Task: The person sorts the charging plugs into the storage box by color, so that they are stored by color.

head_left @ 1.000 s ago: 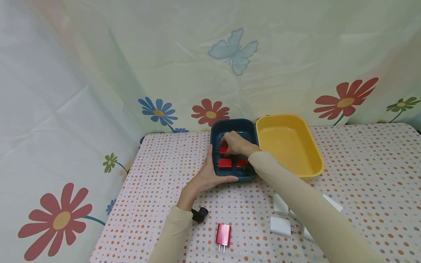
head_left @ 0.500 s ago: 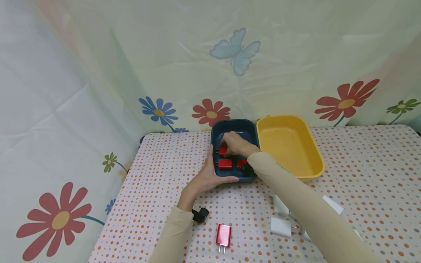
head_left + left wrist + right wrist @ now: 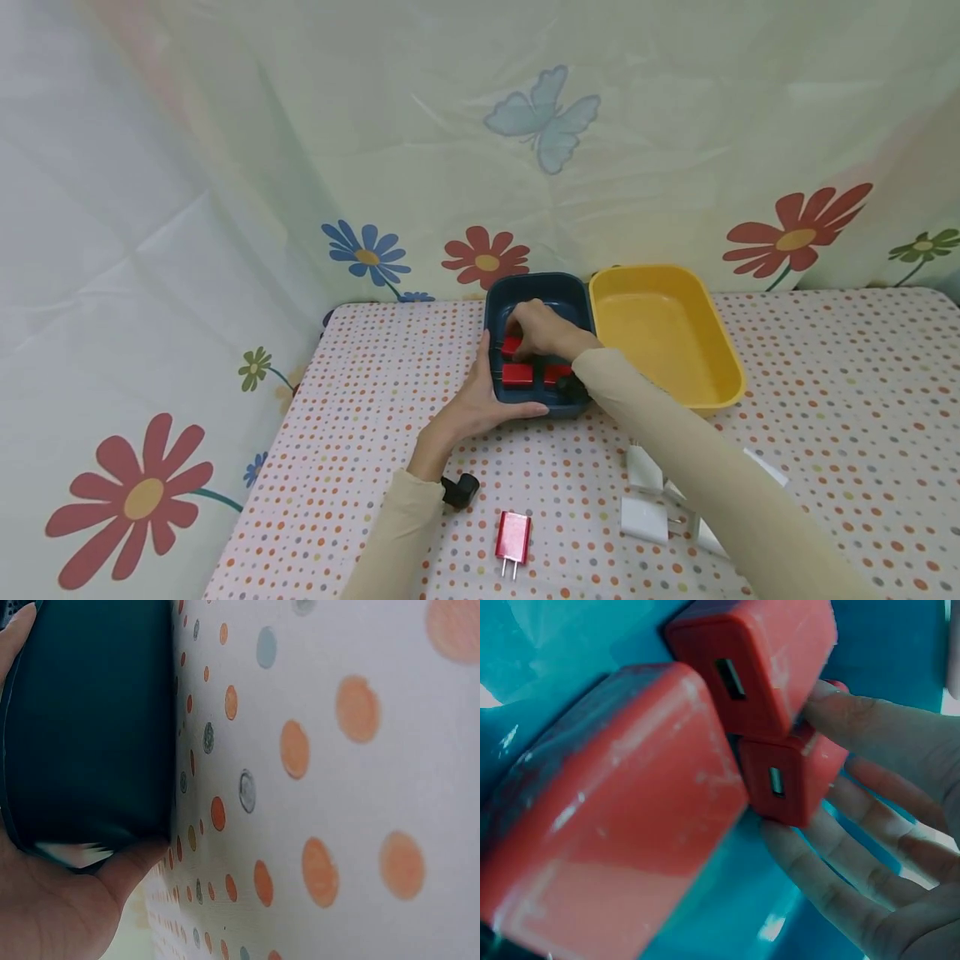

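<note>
Inside the dark blue bin (image 3: 536,287), my right hand (image 3: 543,325) pinches a red USB charger (image 3: 512,347) between thumb and fingers. The right wrist view shows that charger (image 3: 780,780) against the bin floor, its USB port facing the camera. Two more red chargers lie in the bin beside it, one at the front left (image 3: 517,374) and one to the right (image 3: 557,373), partly covered by the wrist camera. My left hand (image 3: 480,408) braces the bin's front-left corner, straight fingers along the left wall and thumb along the front; the left wrist view shows the bin's outer wall (image 3: 94,727).
A yellow bin (image 3: 667,333) adjoins the blue one on its right. Another red charger (image 3: 513,536) lies near the table's front with its prongs toward me. Several white chargers (image 3: 643,520) lie near my right forearm, some partly hidden by it. A printed curtain hangs behind.
</note>
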`<state>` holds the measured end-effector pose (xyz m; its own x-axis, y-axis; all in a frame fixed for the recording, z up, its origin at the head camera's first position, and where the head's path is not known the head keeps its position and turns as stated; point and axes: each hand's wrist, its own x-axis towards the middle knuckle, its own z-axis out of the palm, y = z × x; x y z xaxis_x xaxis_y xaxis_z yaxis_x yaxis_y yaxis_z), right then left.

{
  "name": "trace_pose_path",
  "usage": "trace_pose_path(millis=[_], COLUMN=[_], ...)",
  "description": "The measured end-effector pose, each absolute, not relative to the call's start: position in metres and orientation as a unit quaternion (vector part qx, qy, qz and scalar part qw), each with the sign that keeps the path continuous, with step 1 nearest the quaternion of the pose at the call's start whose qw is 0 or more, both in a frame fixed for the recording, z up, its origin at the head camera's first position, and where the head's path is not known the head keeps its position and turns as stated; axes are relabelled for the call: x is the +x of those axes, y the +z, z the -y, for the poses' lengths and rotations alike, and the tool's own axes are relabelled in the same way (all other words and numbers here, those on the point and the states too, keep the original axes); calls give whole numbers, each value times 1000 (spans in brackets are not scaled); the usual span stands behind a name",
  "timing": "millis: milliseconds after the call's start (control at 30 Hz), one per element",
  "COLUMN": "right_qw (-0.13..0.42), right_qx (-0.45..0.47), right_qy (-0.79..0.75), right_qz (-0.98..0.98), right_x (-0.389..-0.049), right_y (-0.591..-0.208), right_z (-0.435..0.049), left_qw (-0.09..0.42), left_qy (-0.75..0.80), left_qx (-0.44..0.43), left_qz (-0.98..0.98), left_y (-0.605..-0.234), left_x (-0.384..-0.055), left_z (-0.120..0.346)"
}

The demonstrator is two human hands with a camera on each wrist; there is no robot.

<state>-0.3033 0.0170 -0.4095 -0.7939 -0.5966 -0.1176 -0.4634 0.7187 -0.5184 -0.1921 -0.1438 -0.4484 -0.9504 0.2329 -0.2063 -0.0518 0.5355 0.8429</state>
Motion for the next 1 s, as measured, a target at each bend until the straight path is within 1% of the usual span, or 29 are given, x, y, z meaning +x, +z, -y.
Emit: trace_pose_path(millis=[133, 267, 400, 467, 633, 700, 767, 867, 1000], right_qw=[104, 61, 26, 7, -35, -36, -23, 11, 57], right_qx=[-301, -326, -377, -411, -494, -520, -537, -548, -553], right_qy=[-239, -246, -257, -261, -285, -296, -300, -288, -253], right_qz=[-918, -911, -890, -873, -821, -800, -788, -785, -792], right_x=[-297, -282, -252, -234, -189, -173, -159, -141, -124], right_y=[-395, -372, -346, -335, -326, -325, -326, -329, -341], right_z=[-23, -28, -33, -35, -37, -38, -37, -37, -39], left_qw=[150, 153, 149, 140, 134, 137, 129, 126, 140], left_qy=[485, 482, 478, 492, 478, 464, 458, 482, 483], left_qx=[55, 53, 62, 91, 150, 155, 164, 140, 84], left_qz=[-860, -861, -863, -855, -855, -861, -864, -856, -860], left_y=[-447, -446, -446, -447, -446, -444, -444, -445, -445], left_x=[-192, -191, -193, -196, -198, -196, -196, -195, -195], left_z=[143, 144, 144, 144, 146, 148, 151, 151, 147])
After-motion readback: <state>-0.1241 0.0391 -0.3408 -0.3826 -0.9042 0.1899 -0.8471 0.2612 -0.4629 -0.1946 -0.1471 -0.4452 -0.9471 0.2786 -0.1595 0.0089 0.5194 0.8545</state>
